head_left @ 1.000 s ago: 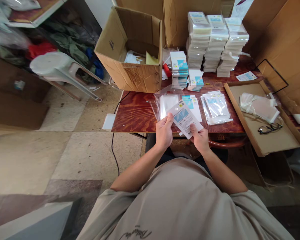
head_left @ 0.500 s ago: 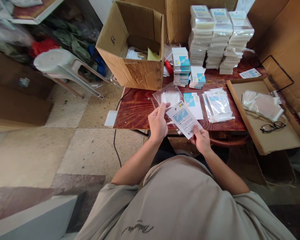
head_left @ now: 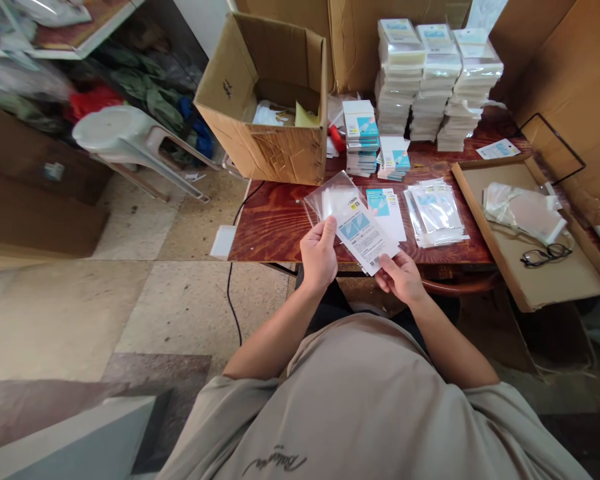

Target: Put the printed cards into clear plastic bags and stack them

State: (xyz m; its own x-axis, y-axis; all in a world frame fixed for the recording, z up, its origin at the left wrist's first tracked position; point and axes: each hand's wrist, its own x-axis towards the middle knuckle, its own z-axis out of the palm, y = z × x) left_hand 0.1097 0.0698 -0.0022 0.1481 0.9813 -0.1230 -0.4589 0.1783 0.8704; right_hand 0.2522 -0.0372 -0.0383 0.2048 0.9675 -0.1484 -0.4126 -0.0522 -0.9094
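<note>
We see the left hand [head_left: 319, 252] pinching a clear sleeve [head_left: 330, 200] at its near edge, above the near rim of the table [head_left: 270, 223]. The right hand [head_left: 399, 277] grips the printed card [head_left: 365, 230] by its barcode end, top end overlapping the sleeve (inside or just over it, can't tell). Risk as we judge it: the card corner catches the sleeve mouth and creases it, since the film is limp. Loose sleeves [head_left: 436, 212] and glasses [head_left: 545, 253] lie to the right.
</note>
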